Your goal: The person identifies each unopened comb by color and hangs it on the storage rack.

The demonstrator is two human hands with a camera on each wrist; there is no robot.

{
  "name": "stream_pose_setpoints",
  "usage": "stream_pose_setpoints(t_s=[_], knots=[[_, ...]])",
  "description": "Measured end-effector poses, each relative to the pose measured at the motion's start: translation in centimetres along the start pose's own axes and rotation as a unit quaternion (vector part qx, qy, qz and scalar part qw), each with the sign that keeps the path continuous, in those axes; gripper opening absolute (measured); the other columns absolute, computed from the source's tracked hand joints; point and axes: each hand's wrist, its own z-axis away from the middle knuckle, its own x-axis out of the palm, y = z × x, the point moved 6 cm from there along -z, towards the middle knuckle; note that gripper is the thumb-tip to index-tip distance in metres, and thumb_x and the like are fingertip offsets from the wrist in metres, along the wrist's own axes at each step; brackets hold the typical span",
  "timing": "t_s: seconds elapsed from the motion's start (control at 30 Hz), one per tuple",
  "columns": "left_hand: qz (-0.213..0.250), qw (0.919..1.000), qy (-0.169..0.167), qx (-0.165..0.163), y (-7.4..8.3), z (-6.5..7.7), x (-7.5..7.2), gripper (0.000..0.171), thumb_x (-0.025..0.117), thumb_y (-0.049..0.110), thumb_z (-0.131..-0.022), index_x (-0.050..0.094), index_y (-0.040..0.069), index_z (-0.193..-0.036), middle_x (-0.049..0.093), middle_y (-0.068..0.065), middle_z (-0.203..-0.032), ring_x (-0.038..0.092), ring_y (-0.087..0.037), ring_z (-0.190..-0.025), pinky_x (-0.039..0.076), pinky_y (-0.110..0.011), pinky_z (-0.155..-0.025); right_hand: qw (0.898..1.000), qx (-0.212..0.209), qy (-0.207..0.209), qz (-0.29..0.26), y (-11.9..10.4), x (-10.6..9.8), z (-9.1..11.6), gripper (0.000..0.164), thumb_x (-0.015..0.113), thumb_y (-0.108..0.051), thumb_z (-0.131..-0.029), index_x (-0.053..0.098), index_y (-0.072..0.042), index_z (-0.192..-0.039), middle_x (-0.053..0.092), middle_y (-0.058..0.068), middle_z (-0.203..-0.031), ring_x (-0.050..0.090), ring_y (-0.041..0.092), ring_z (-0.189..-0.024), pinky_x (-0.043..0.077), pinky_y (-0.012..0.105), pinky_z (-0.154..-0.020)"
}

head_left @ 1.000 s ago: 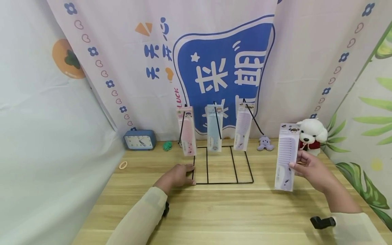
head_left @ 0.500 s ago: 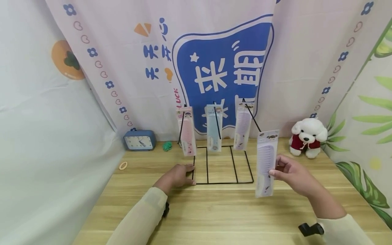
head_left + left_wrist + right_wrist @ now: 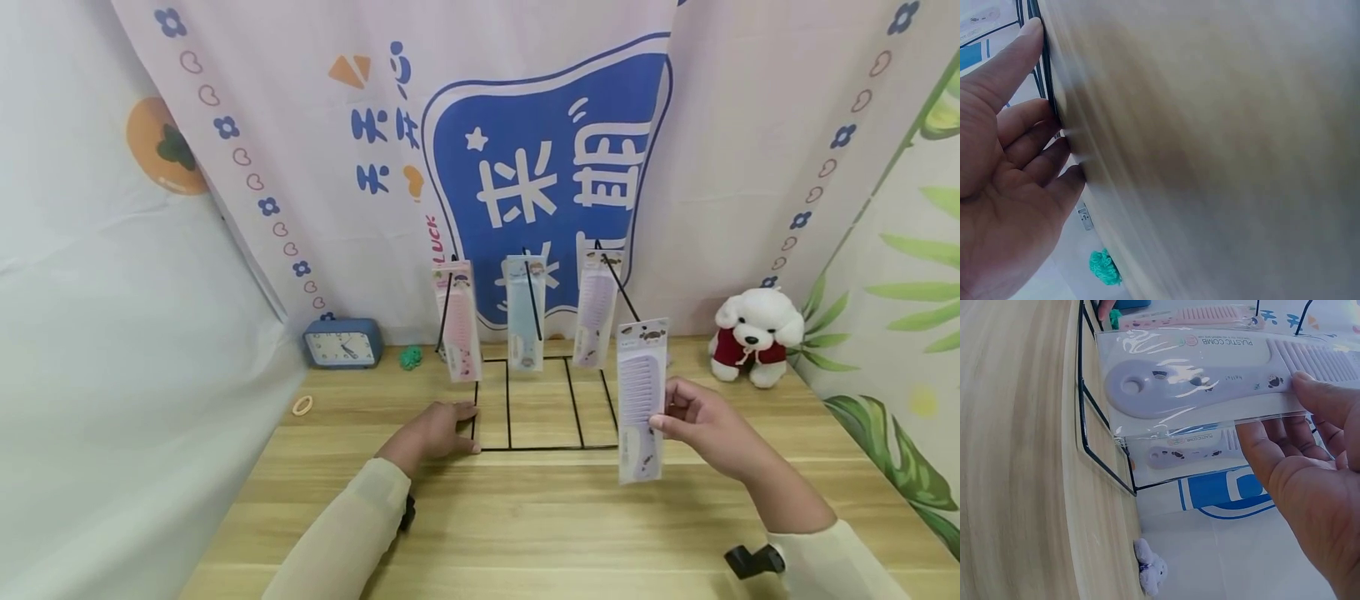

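My right hand [image 3: 712, 425] pinches a packaged purple comb [image 3: 640, 408] by its edge, thumb in front and fingers behind. The pack stands upright in front of the right end of a black wire display rack [image 3: 538, 448]. In the right wrist view the comb's handle [image 3: 1147, 390] shows through clear plastic. From the rack's hooks hang a pink comb [image 3: 459, 333], a blue comb [image 3: 525, 325] and another purple comb [image 3: 596, 308], all in packs. My left hand [image 3: 435, 429] rests on the rack's left base, thumb and fingers spread along the wire [image 3: 1047, 69].
A blue alarm clock [image 3: 342, 343] and a small green toy [image 3: 410, 357] stand at the back left. Nearby lies a beige ring [image 3: 302, 406]. A white plush dog [image 3: 756, 337] sits back right. A purple plush [image 3: 1149, 567] shows in the right wrist view. A printed curtain [image 3: 720, 167] hangs behind.
My right hand has carried the purple comb leftward from in front of the plush dog to the rack's right end. The left hand has stayed on the rack's base.
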Motion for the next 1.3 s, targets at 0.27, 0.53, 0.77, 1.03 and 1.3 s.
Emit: stream_pose_setpoints(t_s=[0.27,0.53,0.77,1.03,1.3], knots=[[-0.001,1.0000,-0.005,-0.003,0.1,0.0,0.0,0.077,0.085,0.035,-0.097,0.053,0.014,-0.163,0.042,-0.008,-0.175,0.037,-0.034,-0.163,0.036,-0.051,-0.132,0.997,0.061,0.032,0.024,1.3,-0.3,-1.9,0.041,0.070,-0.015,-0.108,0.057,0.006,-0.141,0.070,0.022,-0.126,0.073,0.009,-0.107,0.065,0.029,-0.091],[-0.001,1.0000,-0.004,0.000,0.0,0.0,-0.1,0.077,0.086,0.036,-0.096,0.054,0.013,-0.162,0.044,-0.008,-0.174,0.037,-0.035,-0.162,0.037,-0.052,-0.131,0.992,0.074,0.102,0.030,1.9,-0.5,-6.9,0.042,0.065,-0.018,-0.111,0.056,0.006,-0.144,0.067,0.027,-0.138,0.071,0.017,-0.115,0.065,0.027,-0.092],[-0.005,1.0000,-0.001,0.003,0.1,-0.1,-0.1,0.076,0.085,0.036,-0.096,0.054,0.013,-0.162,0.044,-0.008,-0.174,0.038,-0.035,-0.162,0.037,-0.052,-0.131,0.987,0.078,0.138,0.004,2.2,-0.6,-10.7,0.043,0.062,-0.017,-0.112,0.053,0.007,-0.147,0.063,0.028,-0.143,0.067,0.026,-0.122,0.064,0.025,-0.094],[-0.005,1.0000,-0.003,0.000,0.1,-0.1,-0.1,0.076,0.085,0.036,-0.096,0.054,0.014,-0.162,0.044,-0.008,-0.174,0.038,-0.035,-0.162,0.037,-0.053,-0.131,0.985,0.074,0.158,-0.010,2.4,-0.6,-12.5,0.034,0.062,-0.012,-0.111,0.056,0.011,-0.136,0.064,0.029,-0.136,0.066,0.019,-0.114,0.064,0.025,-0.094],[-0.004,1.0000,-0.002,-0.003,0.1,0.1,-0.1,0.077,0.085,0.037,-0.097,0.054,0.014,-0.163,0.043,-0.007,-0.174,0.037,-0.035,-0.163,0.037,-0.052,-0.131,0.982,0.077,0.172,0.017,3.2,-1.2,-13.6,0.032,0.062,-0.015,-0.112,0.059,0.009,-0.133,0.065,0.024,-0.130,0.066,0.022,-0.114,0.065,0.035,-0.100]])
